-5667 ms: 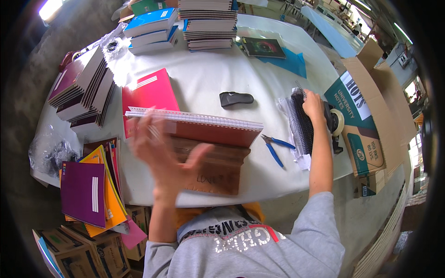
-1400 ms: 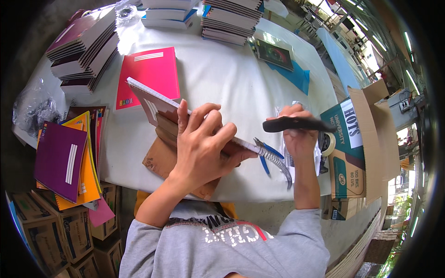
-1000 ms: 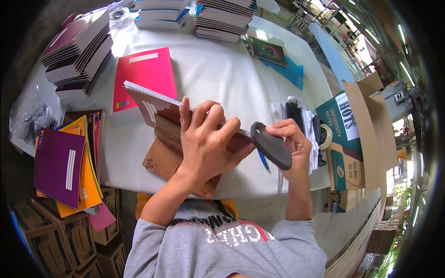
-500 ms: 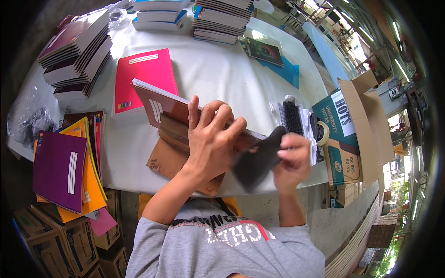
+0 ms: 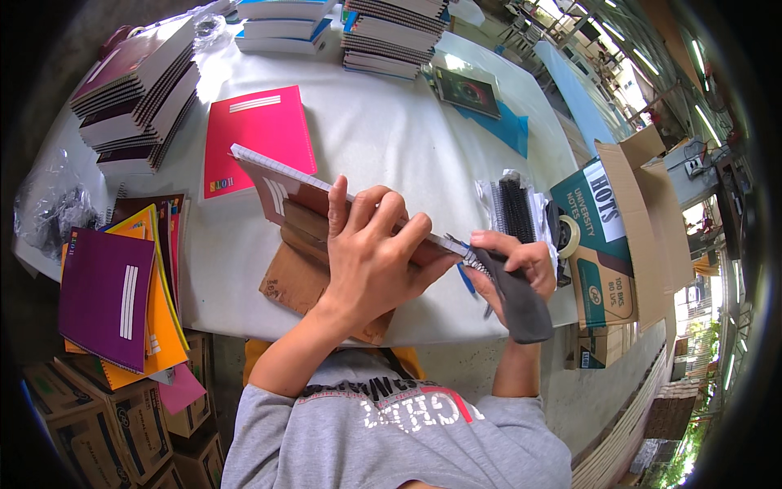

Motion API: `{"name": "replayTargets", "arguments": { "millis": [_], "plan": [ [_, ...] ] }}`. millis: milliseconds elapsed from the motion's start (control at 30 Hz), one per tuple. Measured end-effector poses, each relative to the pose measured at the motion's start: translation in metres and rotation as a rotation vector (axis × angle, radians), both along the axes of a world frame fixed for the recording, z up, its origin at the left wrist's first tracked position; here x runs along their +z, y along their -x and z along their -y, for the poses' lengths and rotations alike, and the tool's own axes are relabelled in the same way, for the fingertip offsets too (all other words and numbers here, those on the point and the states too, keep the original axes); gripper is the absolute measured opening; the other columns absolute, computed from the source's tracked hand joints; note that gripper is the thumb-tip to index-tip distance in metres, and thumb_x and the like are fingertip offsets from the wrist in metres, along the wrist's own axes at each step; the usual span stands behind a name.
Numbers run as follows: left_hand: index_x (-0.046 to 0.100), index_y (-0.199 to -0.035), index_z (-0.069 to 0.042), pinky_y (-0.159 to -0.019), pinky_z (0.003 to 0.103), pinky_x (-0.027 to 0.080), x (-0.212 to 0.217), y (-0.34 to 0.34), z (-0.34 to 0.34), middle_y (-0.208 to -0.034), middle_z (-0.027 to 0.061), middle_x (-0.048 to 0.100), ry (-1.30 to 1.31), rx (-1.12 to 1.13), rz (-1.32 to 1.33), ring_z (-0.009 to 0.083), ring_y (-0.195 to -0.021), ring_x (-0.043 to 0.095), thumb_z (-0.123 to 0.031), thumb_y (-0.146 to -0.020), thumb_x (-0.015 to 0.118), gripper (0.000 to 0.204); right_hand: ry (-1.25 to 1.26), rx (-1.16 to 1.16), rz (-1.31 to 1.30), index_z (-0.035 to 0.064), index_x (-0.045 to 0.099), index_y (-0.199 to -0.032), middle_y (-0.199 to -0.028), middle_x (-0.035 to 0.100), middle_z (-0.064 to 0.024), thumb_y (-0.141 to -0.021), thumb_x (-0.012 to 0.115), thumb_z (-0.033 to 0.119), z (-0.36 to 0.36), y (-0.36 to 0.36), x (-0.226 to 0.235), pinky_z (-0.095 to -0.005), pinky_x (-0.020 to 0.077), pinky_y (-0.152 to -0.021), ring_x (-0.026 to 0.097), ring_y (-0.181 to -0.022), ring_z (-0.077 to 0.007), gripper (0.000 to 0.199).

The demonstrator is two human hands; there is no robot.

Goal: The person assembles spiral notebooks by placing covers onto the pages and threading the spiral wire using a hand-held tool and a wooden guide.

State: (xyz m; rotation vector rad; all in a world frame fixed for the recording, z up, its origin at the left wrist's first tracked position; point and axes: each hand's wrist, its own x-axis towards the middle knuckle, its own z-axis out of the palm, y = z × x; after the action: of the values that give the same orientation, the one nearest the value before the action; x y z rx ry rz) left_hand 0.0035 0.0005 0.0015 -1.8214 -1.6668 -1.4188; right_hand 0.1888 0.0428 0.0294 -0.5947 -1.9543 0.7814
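My left hand [image 5: 371, 244] is closed on a brown-covered notebook [image 5: 305, 191], with its thumb and fingers on either side. The notebook stands tilted on its edge, leaning by a wooden block [image 5: 305, 232] on a brown board [image 5: 289, 277]. At the notebook's near right end, my right hand [image 5: 525, 265] pinches a dark grey, cloth-like piece [image 5: 525, 306], which hangs down from the fingers. A grey spiral coil [image 5: 474, 261] shows at that corner between both hands. A thin blue thing [image 5: 466, 279] is partly hidden below it.
A pink notebook [image 5: 261, 138] lies beyond the left hand. Notebook stacks [image 5: 142, 98] stand at far left and back. Black binding coils [image 5: 515, 208], a tape roll [image 5: 568, 236] and an open carton [image 5: 599, 244] are at right. Purple and yellow notebooks [image 5: 106, 293] overhang the left edge.
My right hand has come slightly right and down, and its dark piece now hangs below the fingers, at the notebook's corner. The coil and blue thing have come into sight. My left hand stays put.
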Motion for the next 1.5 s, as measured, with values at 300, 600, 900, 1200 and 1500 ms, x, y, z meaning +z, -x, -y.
{"name": "replayTargets", "arguments": {
  "millis": [300,600,900,1200,1500],
  "plan": [
    [0.056,-0.069,-0.014,-0.105,0.052,0.016,-0.001,0.004,0.002,-0.077,0.0033,0.047,0.005,-0.057,-0.005,0.0215,-0.091,0.051,-0.045,-0.060,0.075,0.038,0.381,0.619,-0.345,0.0061,0.052,-0.093,-0.100,0.062,-0.0225,-0.089,0.056,0.032,-0.043,-0.002,-0.018,-0.0462,0.0450,-0.092,0.057,-0.106,-0.0363,0.026],
    [0.056,-0.065,-0.013,-0.105,0.051,0.015,-0.008,0.007,0.002,-0.076,0.0054,0.047,-0.007,-0.045,-0.069,0.0259,-0.093,0.051,-0.047,-0.053,0.077,0.042,0.217,0.626,0.079,0.0042,0.067,-0.084,-0.090,0.067,-0.0164,-0.080,0.069,0.012,-0.084,0.012,-0.010,-0.0440,0.0461,-0.090,0.064,-0.091,-0.0275,0.009],
    [0.057,-0.077,-0.012,-0.103,0.052,0.018,-0.001,0.007,-0.003,-0.081,0.0030,0.050,0.037,-0.024,-0.026,0.0220,-0.092,0.052,-0.047,-0.054,0.077,0.046,0.253,0.581,-0.199,-0.0002,0.066,-0.079,-0.085,0.067,-0.0189,-0.088,0.054,0.018,-0.087,0.014,-0.014,-0.0416,0.0516,-0.079,0.066,-0.081,-0.0286,0.024],
    [0.050,-0.115,-0.008,-0.105,0.052,0.017,-0.009,0.007,-0.002,-0.090,0.0017,0.058,0.010,-0.086,0.135,0.0210,-0.093,0.054,-0.053,-0.053,0.078,0.082,0.041,0.935,-0.183,0.0001,0.069,-0.078,-0.084,0.067,-0.0186,-0.080,0.058,0.007,-0.080,0.034,0.010,-0.0355,0.0529,-0.073,0.066,-0.078,-0.0278,0.012],
    [0.061,-0.075,-0.011,-0.092,0.076,0.008,0.005,0.063,-0.004,-0.096,0.0062,0.050,0.076,0.294,-0.095,0.0311,-0.112,0.040,-0.069,-0.042,0.073,0.067,0.035,0.215,0.312,-0.0025,0.068,-0.089,-0.088,0.068,-0.0144,-0.067,0.062,-0.013,-0.079,0.054,0.001,-0.0285,0.0506,-0.078,0.065,-0.082,-0.0194,0.026]
  ]
}}
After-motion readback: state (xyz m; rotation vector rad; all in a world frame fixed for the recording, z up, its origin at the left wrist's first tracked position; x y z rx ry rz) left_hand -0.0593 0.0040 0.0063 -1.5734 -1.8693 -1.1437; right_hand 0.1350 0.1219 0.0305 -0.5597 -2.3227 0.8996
